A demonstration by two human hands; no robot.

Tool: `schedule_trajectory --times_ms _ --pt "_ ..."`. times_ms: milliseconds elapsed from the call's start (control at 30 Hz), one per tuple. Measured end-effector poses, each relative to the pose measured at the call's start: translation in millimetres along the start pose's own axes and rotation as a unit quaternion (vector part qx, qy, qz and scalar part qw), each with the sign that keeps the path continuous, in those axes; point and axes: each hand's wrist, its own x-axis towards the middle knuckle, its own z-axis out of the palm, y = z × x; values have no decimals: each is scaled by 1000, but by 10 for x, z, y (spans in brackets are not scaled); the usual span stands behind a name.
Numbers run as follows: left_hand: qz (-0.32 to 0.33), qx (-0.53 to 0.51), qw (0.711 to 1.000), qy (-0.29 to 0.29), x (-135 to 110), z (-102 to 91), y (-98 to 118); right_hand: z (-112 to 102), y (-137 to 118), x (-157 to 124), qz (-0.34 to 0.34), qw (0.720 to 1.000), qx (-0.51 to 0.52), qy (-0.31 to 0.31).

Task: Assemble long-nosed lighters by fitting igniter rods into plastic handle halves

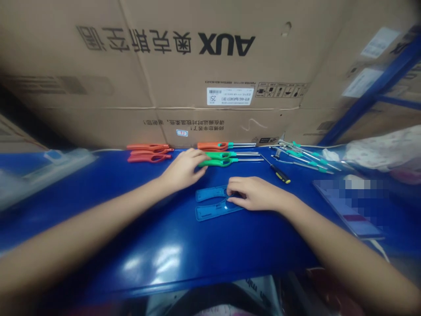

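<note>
My left hand (184, 167) rests on the handle end of two green long-nozzle lighters (226, 159) lying on the blue table (138, 206), fingers curled over them. My right hand (253, 193) lies lower and to the right, its fingers pinching the right end of two blue plastic lighter shells (210, 202) laid side by side. What the fingertips hold beyond the shells is hidden.
Orange lighter shells (149, 152) lie at the back left, an orange lighter (223, 145) behind the green ones. A black-handled screwdriver (279, 173) and several metal-and-teal lighter tubes (305, 157) lie to the right. A phone (348, 206) sits far right. Large cardboard boxes (197, 66) wall the back.
</note>
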Motion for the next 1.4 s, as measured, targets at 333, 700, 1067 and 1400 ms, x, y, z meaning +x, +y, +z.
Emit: schedule_trajectory --times_ms 333,700,1067,1400 --pt "-2 -8 1000 -5 417 355 -451 -28 -5 -13 -1 1000 -27 -9" --pt "-48 -11 998 34 488 398 -488 -33 19 -26 -2 999 -41 -13" --pt "-53 30 997 45 473 370 -441 -33 16 -18 -5 999 -41 -13" --pt "-28 57 998 8 478 381 -398 -29 10 -17 2 999 -46 -17"
